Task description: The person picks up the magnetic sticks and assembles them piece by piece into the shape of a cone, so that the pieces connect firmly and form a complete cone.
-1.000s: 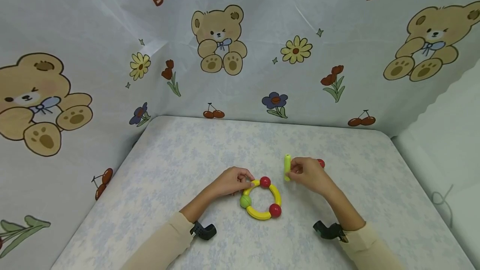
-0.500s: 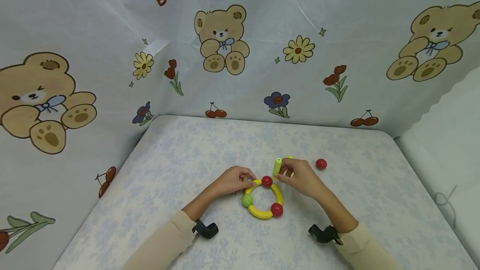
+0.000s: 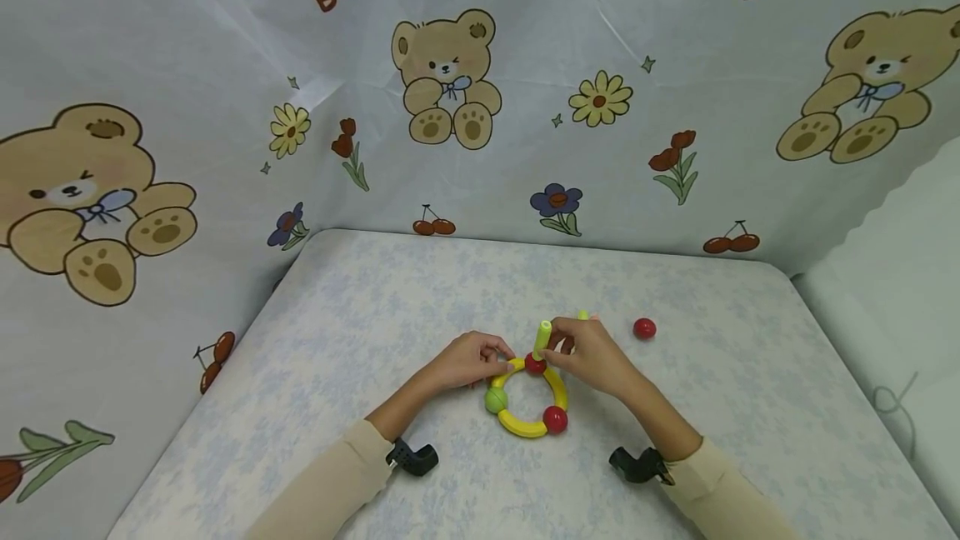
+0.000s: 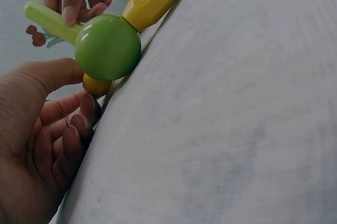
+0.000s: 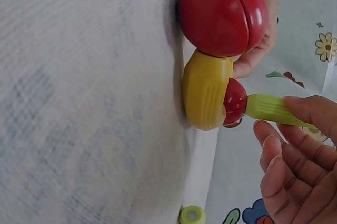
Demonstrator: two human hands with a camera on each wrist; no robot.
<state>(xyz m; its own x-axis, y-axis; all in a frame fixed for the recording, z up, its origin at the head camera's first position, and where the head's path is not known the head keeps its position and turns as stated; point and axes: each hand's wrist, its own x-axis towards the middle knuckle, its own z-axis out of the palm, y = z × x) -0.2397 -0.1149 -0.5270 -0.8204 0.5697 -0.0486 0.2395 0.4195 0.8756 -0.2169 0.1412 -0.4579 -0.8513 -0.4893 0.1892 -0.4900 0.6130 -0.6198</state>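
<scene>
A ring of yellow curved rods (image 3: 523,426) lies flat on the table, joined by a green ball (image 3: 496,400), one red ball (image 3: 535,365) at the back and another red ball (image 3: 555,419) at the front right. My left hand (image 3: 467,359) pinches the rod at the ring's back left, much of which its fingers hide. Between thumb and fingers, my right hand (image 3: 592,352) holds a light green stick (image 3: 543,338) nearly upright. In the right wrist view, the stick's lower end (image 5: 258,106) meets the back red ball (image 5: 235,100).
Beyond my right hand sits a loose red ball (image 3: 644,328). Another light green piece (image 3: 582,315) shows partly behind that hand; its round end (image 5: 191,215) has a metal disc. A bear-print cloth (image 3: 337,65) hangs behind the table (image 3: 390,290).
My right hand has brought the green stick leftward to the ring's back red ball. The loose red ball and another green piece have come into fuller view. My left hand keeps its hold.
</scene>
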